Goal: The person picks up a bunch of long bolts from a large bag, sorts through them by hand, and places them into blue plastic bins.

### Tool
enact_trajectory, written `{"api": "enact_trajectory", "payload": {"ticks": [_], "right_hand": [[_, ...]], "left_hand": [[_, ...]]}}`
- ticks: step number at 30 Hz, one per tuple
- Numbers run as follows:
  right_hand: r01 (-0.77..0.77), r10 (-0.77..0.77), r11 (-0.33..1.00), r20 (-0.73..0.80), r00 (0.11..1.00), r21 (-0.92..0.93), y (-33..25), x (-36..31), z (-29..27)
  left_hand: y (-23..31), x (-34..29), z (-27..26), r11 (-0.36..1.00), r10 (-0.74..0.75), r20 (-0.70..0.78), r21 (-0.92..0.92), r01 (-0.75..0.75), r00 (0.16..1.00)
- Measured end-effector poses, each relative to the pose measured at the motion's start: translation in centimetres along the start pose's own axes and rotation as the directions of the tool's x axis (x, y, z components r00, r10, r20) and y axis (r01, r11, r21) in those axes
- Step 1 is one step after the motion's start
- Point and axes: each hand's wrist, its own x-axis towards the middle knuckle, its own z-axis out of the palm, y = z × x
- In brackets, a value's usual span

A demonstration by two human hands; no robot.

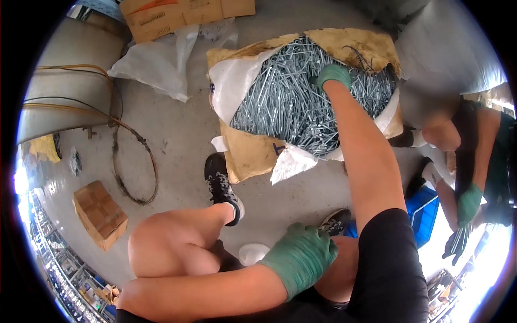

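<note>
A torn cardboard box (250,153) with a white plastic liner (237,81) lies open on the floor, heaped with long, thin silvery pieces (291,102) that look like nails or screws. Stretched far forward, my right hand (335,75) in a green glove reaches onto the heap. Its fingers are mostly hidden, so its grip does not show. Close to my body, over my right knee, my left hand (301,258) wears a green glove too. Its fingers are curled closed, and whatever they may hold is hidden.
At the right, another person's gloved hand (469,205) holds a bunch of similar long pieces. Blue plastic crates (423,215) stand beside my right leg. A small carton (99,212), a looped hose (153,177) and plastic sheeting (161,62) lie at the left.
</note>
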Motion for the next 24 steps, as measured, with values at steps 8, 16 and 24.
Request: {"api": "enact_trajectory", "payload": {"ticks": [8,16,24], "right_hand": [[-0.059,0.056,0.995,0.037,0.998,0.083,-0.6,-2.5,-1.6],[0.191,-0.238,0.959,0.228,0.944,0.212,-0.5,-4.7,-5.5],[0.300,-0.288,0.954,0.233,0.929,-0.017,-7.4,-5.5,-1.5]], "left_hand": [[-0.6,-1.1,0.2,1.000,0.001,-0.043,0.004,-0.001,0.999],[-0.2,-2.0,-0.8,1.000,-0.014,-0.075,-0.022,0.013,0.997],[-0.1,-2.0,-1.4,0.999,0.014,-0.025,-0.032,-0.014,1.000]]}}
